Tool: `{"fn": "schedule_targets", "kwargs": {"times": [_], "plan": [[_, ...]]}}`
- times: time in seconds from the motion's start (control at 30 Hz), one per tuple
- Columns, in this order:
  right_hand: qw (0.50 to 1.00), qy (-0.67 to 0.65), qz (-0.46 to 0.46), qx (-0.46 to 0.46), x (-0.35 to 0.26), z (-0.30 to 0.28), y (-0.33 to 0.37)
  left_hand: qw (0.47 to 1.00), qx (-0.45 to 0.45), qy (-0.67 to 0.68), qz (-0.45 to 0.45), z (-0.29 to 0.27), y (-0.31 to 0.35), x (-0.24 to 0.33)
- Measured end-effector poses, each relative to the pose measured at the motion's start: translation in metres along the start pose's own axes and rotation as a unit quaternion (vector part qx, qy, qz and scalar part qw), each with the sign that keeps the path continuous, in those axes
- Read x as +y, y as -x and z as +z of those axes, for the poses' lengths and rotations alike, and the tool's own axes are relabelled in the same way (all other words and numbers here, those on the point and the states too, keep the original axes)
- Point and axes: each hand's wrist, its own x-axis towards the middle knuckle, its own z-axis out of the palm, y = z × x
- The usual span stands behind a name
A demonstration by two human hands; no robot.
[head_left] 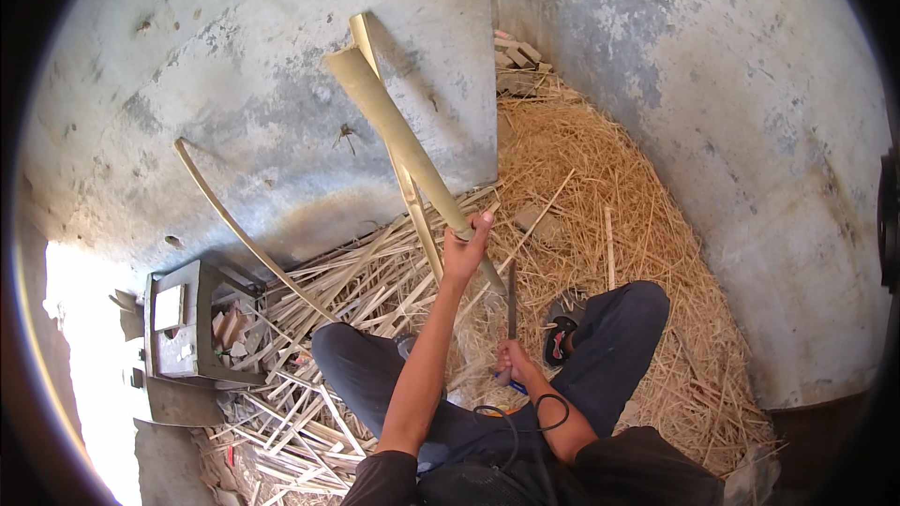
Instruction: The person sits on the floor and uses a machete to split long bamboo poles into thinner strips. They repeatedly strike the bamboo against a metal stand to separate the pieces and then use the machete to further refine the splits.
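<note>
A long, thick length of bamboo [394,131] slants up toward the far wall, with its lower end between my knees. My left hand [466,248] is wrapped round it near its lower part, arm stretched forward. In my right hand [517,362], close to my lap, is a knife [512,305] with a long, narrow dark blade pointing away from me. The blade stands just right of the bamboo's lower end; whether they touch I cannot tell. Behind the bamboo, a split bamboo piece [410,195] leans against the wall.
Thin split strips [309,431] lie piled at the left. A curved strip [225,215] leans on the wall. Beside it stands a worn wooden box frame [192,319] with scraps inside. Shavings [647,253] cover the floor at the right, with bricks [518,54] in the far corner.
</note>
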Motion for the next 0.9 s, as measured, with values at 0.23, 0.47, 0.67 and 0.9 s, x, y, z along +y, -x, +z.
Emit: {"fn": "schedule_targets", "kwargs": {"times": [0.23, 0.47, 0.67, 0.9], "plan": [[0.982, 0.043, -0.173, 0.065, -0.055, 0.05, 0.031, 1.0, 0.018, -0.024, -0.002, -0.006, 0.003, 0.0], [0.988, 0.064, -0.129, 0.051, -0.029, 0.025, 0.021, 1.0, 0.018, 0.001, 0.006, 0.01, 0.007, 0.007], [0.997, -0.04, -0.027, 0.059, 0.005, 0.013, 0.012, 0.999, 0.025, 0.024, 0.007, 0.0, 0.0, -0.002], [0.984, 0.029, -0.175, 0.014, -0.051, 0.046, 0.027, 0.999, 0.029, 0.001, 0.024, -0.003, 0.005, -0.003]]}}
